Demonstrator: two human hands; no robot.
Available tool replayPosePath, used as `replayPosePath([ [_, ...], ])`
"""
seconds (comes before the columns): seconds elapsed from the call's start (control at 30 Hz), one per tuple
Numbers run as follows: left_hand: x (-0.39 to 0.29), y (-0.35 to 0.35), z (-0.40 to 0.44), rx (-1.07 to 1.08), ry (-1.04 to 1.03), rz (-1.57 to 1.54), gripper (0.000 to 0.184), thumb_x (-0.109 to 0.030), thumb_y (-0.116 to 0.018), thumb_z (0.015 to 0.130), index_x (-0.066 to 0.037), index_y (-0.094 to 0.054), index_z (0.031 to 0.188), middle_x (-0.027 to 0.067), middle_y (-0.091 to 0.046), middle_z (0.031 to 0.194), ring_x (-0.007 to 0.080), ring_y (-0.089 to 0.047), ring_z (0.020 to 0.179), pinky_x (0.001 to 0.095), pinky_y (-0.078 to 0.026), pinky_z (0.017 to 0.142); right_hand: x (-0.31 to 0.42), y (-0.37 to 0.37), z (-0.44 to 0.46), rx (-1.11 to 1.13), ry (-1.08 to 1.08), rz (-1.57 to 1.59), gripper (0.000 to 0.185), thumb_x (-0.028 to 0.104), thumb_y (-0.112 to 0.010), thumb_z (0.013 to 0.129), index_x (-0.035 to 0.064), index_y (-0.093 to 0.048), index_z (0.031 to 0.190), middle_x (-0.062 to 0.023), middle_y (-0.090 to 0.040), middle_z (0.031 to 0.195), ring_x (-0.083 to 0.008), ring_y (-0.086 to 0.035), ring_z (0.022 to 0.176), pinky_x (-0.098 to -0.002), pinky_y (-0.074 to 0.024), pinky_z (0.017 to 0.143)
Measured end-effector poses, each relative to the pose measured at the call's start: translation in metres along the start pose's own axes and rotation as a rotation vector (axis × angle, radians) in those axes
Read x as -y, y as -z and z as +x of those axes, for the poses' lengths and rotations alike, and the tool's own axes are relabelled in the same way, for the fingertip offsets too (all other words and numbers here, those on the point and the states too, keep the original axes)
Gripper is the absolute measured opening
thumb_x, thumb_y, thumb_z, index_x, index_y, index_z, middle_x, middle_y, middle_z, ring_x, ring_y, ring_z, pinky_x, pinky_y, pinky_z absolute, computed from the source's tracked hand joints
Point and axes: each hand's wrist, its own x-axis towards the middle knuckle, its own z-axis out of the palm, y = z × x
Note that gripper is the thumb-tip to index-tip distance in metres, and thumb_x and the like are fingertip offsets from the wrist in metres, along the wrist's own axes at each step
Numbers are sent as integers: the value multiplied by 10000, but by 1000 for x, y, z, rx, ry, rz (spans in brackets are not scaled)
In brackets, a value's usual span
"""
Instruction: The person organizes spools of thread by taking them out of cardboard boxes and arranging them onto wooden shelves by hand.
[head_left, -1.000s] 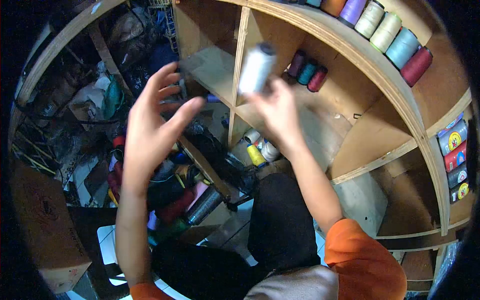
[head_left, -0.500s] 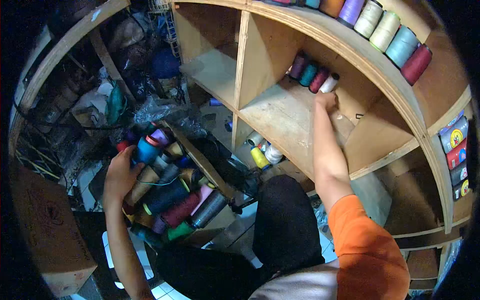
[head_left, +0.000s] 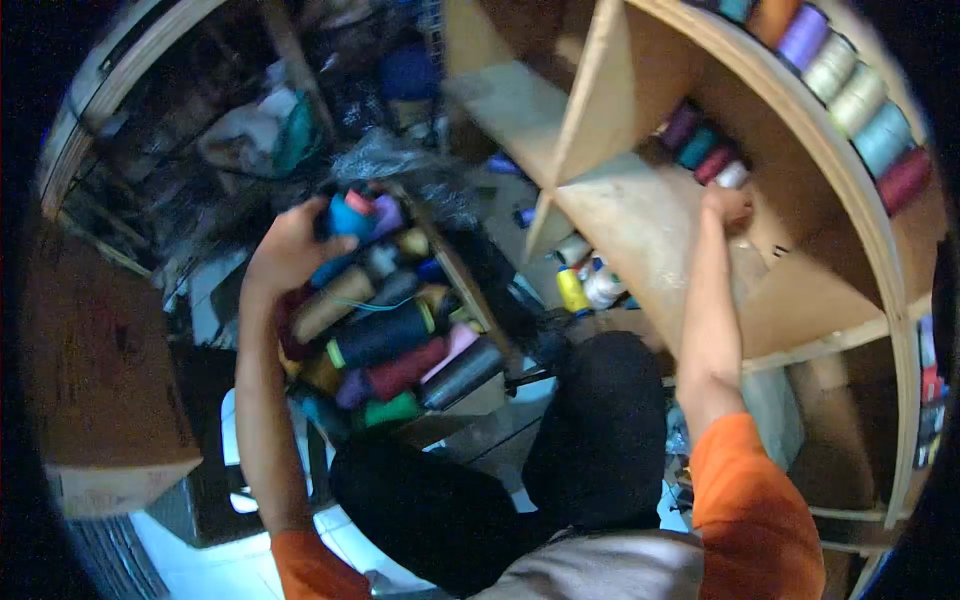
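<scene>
We find the white spool at two o'clock, lying in a compartment of the wooden shelf unit. The right hand is at its near end, the fingers curled in and pinching it. Beside it, running up towards one o'clock, lie a dark red spool, a teal spool and a purple spool, so we count four in that row.

At ten o'clock the left hand touches a blue spool at the far end of the open box, its thumb across the near side; blur keeps us from telling whether that hand is closed on it.

As things lie, we judge the row to be short against what is left in the box: a dark spool with yellow-green ends, a pink spool, a green spool and many others, heaped together. Most of the compartment floor is bare. A yellow spool lies at three o'clock, below the compartment, apart from both groups.
</scene>
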Motion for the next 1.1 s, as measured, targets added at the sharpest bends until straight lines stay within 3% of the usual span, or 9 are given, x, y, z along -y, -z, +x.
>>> replayPosePath([
  [0.07, 4, 14, -2, -49, -28, -114, 512, -222, -751, 712, 52, -552, 1096, 161, -635, 980, 240, -609, 913, 344, -456, 824, 28, 30, -29, -127, 165, 371, 592, 332, -697, 743, -46, -458, 1130, -242, -527, 1087, -357, -495, 1035, -453, -379, 923],
  [0.13, -44, 42, -6, -39, -17, -261, 476, -192, -730, 751, 28, -539, 1128, 92, -622, 977, 155, -567, 898, 304, -440, 845, 49, 65, -66, 92, 402, 677, 526, 266, -717, 758, -31, -484, 1125, -199, -549, 1080, -275, -542, 982, -389, -441, 867],
  [0.33, -90, 36, 20, -335, -243, -845, 486, -104, -724, 695, 49, -545, 1120, 63, -616, 974, 123, -566, 909, 270, -427, 843, 104, 185, -199, 1306, 820, 1276, 539, 261, -706, 800, 0, -488, 1218, -127, -565, 1140, -176, -556, 1037, -302, -485, 828],
  [0.53, -132, 14, 16, -143, -390, -1304, 522, -43, -725, 701, 21, -494, 1164, 74, -612, 1002, 126, -584, 910, 279, -448, 855, 122, 224, -214, 2031, 355, 1534, 447, 253, -640, 857, 2, -493, 1197, -116, -592, 1075, -192, -615, 915, -304, -520, 758],
  [0.67, -118, 13, 11, -33, -454, -907, 476, -64, -708, 755, 19, -494, 1172, 80, -603, 1013, 156, -570, 985, 291, -455, 868, 104, 214, -182, 1792, 214, 1569, 358, 214, -665, 821, 42, -555, 1116, -55, -599, 1007, -181, -606, 895, -321, -515, 737],
  [0.7, -106, 13, 8, 59, -416, -757, 453, -8, -628, 804, -4, -480, 1233, 78, -533, 1213, 181, -508, 1131, 320, -433, 939, 97, 212, -168, 1667, 87, 1617, 363, 225, -678, 805, 56, -568, 1107, -48, -594, 1012, -175, -582, 924, -329, -488, 775],
  [0.8, -59, 29, -9, -16, -444, 62, 424, 69, -600, 701, -2, -576, 1118, 137, -599, 1123, 251, -567, 1083, 320, -428, 942, 79, 197, -123, 1247, -7, 1593, 396, 275, -710, 772, 66, -593, 1087, -38, -569, 1046, -155, -503, 1000, -330, -381, 883],
  [0.9, -3, 21, -28, 89, -314, 256, 372, 40, -545, 708, -77, -625, 1052, 178, -617, 998, 338, -591, 946, 368, -477, 823, 48, 176, -92, 1075, 106, 1484, 443, 291, -708, 779, 44, -561, 1115, -35, -532, 1093, -139, -483, 1007, -324, -345, 908],
  [1.1, 26, 23, -27, 33, -384, 435, 249, -71, -561, 754, -131, -663, 973, 131, -635, 883, 312, -615, 854, 391, -494, 753, 39, 171, -110, 1028, -67, 1517, 464, 314, -691, 798, 64, -526, 1153, -33, -503, 1127, -135, -462, 1036, -330, -366, 887],
])
